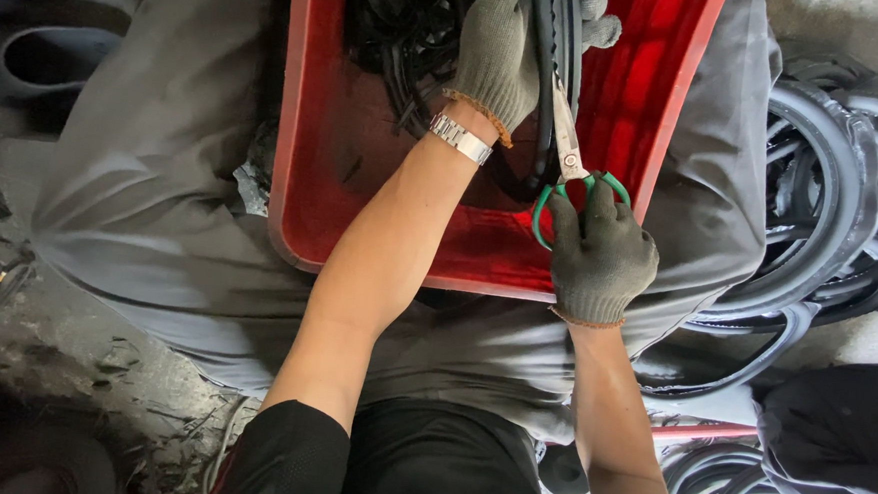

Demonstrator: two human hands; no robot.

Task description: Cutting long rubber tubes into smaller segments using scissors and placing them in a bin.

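A black rubber strip runs down the upper middle of the frame over a red crate; the left hand (gloved, metal watch at the wrist) has its grip closed round it; just below, the right hand has fingers through the green-handled scissors — blades nearly shut at the strip; more black rubber rings pile at right.

No packages, labels, signs or screens show anywhere in the frame. The nearest thing to a container is the red plastic tray at upper centre; its walls look plain, though shadow may hide a small mark.
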